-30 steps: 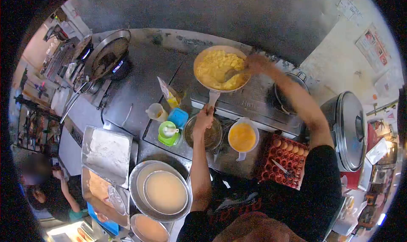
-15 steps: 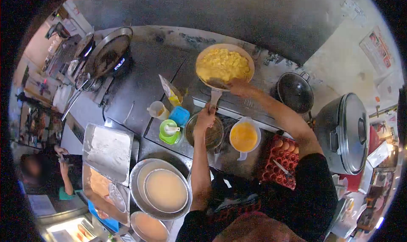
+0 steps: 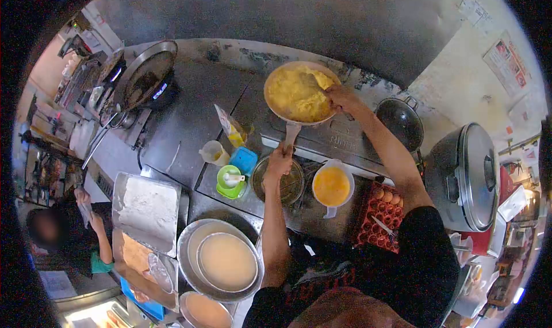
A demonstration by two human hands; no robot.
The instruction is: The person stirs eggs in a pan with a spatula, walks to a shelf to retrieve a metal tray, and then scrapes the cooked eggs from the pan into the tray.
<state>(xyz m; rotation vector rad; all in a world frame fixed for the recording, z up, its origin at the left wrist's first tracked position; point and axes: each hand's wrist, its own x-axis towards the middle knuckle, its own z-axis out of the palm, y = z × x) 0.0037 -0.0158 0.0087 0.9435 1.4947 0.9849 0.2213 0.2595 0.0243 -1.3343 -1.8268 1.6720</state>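
My left hand (image 3: 278, 168) is closed around the handle of a pale frying pan (image 3: 276, 112). Yellow scrambled eggs (image 3: 290, 93) fill the pan. Inside its right rim, my right hand (image 3: 344, 100) grips a spatula (image 3: 312, 83), its dark flat blade lying among the eggs. Part of the spatula's handle is covered by my fingers. Below the pan, near my left wrist, sits a round pan with a glass lid (image 3: 292, 183). A white jug of beaten egg (image 3: 332, 187) stands to its right.
Right of the jug, a red egg tray (image 3: 380, 213) holds several eggs and a utensil. Beyond are a black pan (image 3: 399, 124) and a large lidded pot (image 3: 460, 175). To the left are a green container (image 3: 231, 184), a flour tray (image 3: 145, 210) and batter bowls (image 3: 227, 262). Another person (image 3: 72, 230) stands far left.
My right hand has moved right and up, carrying the spatula from the pan's lower edge to its right side. The eggs are heaped differently. My left hand stays on the handle.
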